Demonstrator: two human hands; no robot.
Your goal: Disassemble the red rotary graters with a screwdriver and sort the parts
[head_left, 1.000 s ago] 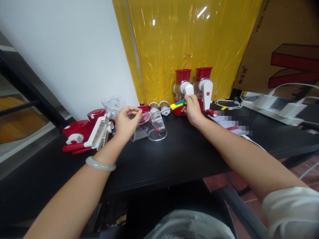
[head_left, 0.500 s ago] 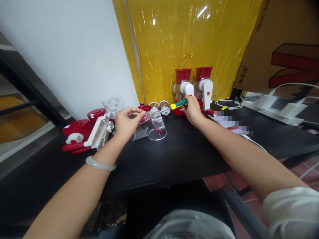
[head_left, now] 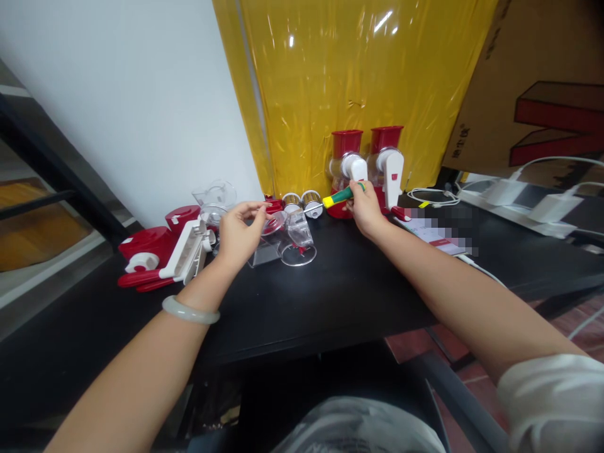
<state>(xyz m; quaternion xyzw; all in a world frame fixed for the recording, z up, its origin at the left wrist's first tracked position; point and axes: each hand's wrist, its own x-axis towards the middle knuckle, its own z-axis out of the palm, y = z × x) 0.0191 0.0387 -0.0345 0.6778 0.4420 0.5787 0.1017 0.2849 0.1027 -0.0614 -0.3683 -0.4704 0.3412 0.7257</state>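
Observation:
My right hand [head_left: 367,211] grips a screwdriver [head_left: 340,197] by its green and yellow handle. Its thin metal shaft points left, in front of the grater drums. My left hand [head_left: 240,229], with a pale bangle on the wrist, has thumb and fingertips brought together in a pinch. Anything between those fingertips is too small to make out. Just right of that hand are clear plastic housings [head_left: 298,253] with red parts among them. Two metal grater drums [head_left: 311,204] with white ends sit behind the housings.
Two assembled red and white rotary graters [head_left: 390,167] stand at the back. Left are red bases [head_left: 150,242] and white crank handles [head_left: 186,251]. A phone [head_left: 431,234] with a cable and a power strip [head_left: 514,211] lie right. A yellow plastic curtain [head_left: 368,69] hangs behind the black table [head_left: 311,314].
My left hand has shifted very slightly left, its fingertips drawing a little away from the clear housing. The screwdriver has turned slightly in my right hand, which stays in place.

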